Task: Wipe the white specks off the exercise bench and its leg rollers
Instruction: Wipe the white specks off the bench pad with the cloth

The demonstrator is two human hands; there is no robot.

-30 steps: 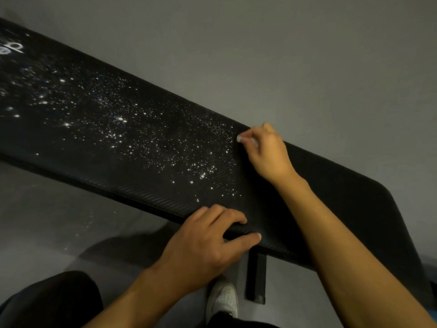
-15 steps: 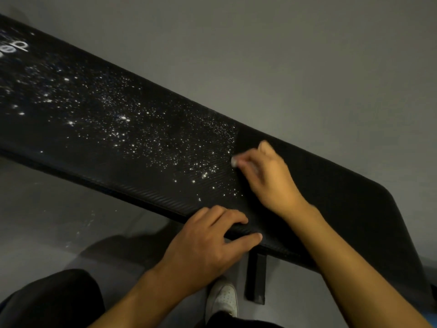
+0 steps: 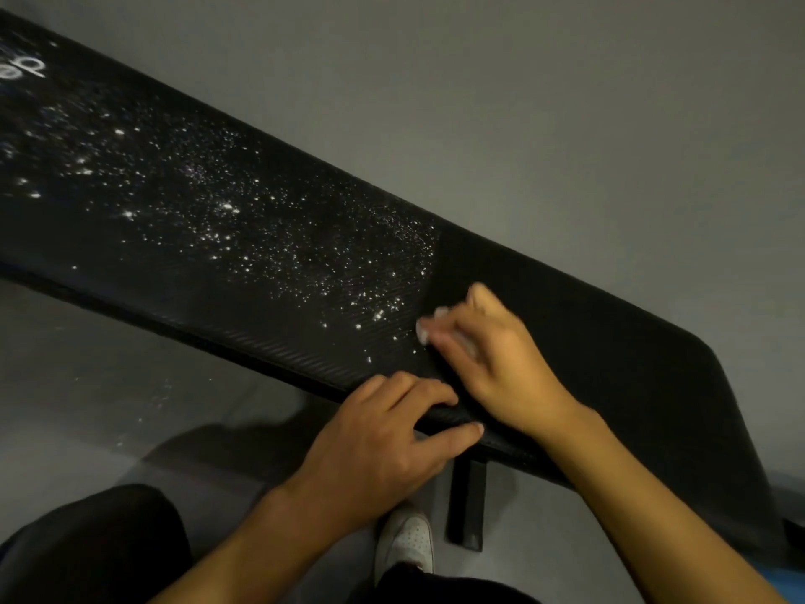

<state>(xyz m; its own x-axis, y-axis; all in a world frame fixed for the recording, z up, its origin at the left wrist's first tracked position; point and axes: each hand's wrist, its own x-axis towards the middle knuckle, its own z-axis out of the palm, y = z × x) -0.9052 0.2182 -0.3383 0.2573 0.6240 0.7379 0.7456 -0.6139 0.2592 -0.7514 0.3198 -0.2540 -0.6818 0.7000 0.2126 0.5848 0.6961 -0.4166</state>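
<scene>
First, the hands. Right hand [image 3: 492,359] is on top of the bench [image 3: 610,342], motion-blurred, fingers bunched and pinching a small whitish wad [image 3: 429,326] against the pad; cloth or tissue, cannot tell. The wad sits at the right-hand limit of the white specks [image 3: 261,237].

Left hand [image 3: 383,442] grips the bench's near edge just beside the right wrist, fingers curled over the top and thumb laid along the side face.

The bench is a black ribbed pad running diagonally from upper left to lower right. Specks are scattered thickly over its left and middle stretch; right of the wiping hand the pad is plain black. Part of some white lettering [image 3: 26,67] shows at the far left end.

Below: a black support post [image 3: 468,503] under the pad, a white shoe [image 3: 405,542] beside it, a dark trouser leg [image 3: 87,547] at lower left. Grey floor [image 3: 566,124], with a few pale flecks near the left underside.
</scene>
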